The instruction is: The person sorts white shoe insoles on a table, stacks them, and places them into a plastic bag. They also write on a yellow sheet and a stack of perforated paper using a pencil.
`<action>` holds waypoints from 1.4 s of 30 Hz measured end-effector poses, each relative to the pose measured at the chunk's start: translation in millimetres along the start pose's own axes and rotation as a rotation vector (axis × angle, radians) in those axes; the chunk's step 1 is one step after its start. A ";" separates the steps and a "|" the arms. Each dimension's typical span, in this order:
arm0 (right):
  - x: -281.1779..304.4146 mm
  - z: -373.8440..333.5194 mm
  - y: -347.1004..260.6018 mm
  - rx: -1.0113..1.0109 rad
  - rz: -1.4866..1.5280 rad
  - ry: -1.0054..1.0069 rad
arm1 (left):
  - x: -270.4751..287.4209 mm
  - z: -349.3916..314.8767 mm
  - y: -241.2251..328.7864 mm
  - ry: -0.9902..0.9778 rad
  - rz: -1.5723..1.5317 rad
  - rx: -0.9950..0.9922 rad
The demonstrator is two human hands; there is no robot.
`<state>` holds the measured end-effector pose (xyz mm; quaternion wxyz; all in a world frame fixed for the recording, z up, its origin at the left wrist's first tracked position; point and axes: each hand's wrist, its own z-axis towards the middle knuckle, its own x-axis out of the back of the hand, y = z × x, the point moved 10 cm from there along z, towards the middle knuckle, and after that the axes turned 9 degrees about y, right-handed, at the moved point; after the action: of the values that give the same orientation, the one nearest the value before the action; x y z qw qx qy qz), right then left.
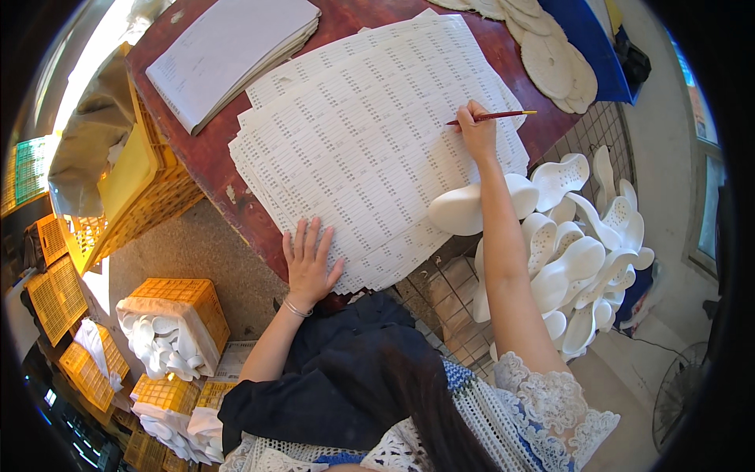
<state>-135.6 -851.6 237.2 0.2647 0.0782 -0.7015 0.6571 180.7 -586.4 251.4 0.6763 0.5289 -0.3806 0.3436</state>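
Note:
A stack of large white sheets [354,149], printed all over in small rows, spreads across the dark red table [214,161]. My left hand [311,263] lies flat with fingers spread on the near left corner of the stack. Toward the right side of the sheets, my right hand [476,134] grips a dark red pencil [503,116], held nearly level with one end pointing right. Under my right forearm, a white insole-shaped piece [456,211] rests partly over the sheets' edge; the arm hides some of it.
A thick pad of paper [232,59] lies at the far left of the table. Round cream pads [550,67] sit at the far right beside a blue bin [598,47]. White insoles [578,263] pile up on my right. Yellow crates [200,307] stand on my left, near a fan [680,397] opposite.

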 end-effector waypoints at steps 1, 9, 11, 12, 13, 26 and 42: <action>0.9 -0.2 0.1 -0.008 0.020 0.013 | -0.1 0.0 -0.1 0.000 0.002 0.001; 4.0 0.8 -6.3 0.037 -0.017 0.031 | -0.2 -0.1 0.0 0.005 0.008 0.002; 2.2 0.8 -4.9 0.025 -0.027 0.016 | 0.0 0.0 0.0 0.008 0.004 0.001; 1.3 0.6 -6.3 0.039 -0.020 0.013 | 0.0 0.0 -0.1 0.007 0.003 0.001; 1.8 0.4 -6.9 0.046 -0.016 0.024 | 0.0 0.1 -0.1 0.007 0.003 0.002; 32.7 26.7 14.4 -0.071 0.043 0.070 | 0.2 0.8 0.4 0.015 0.016 0.003; 34.2 27.0 15.6 -0.030 -0.018 0.105 | -1.9 -0.3 0.1 -0.001 0.017 0.001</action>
<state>-179.0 -867.6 239.8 0.3081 0.0460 -0.6955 0.6475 179.9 -586.2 249.8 0.6729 0.5261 -0.3853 0.3493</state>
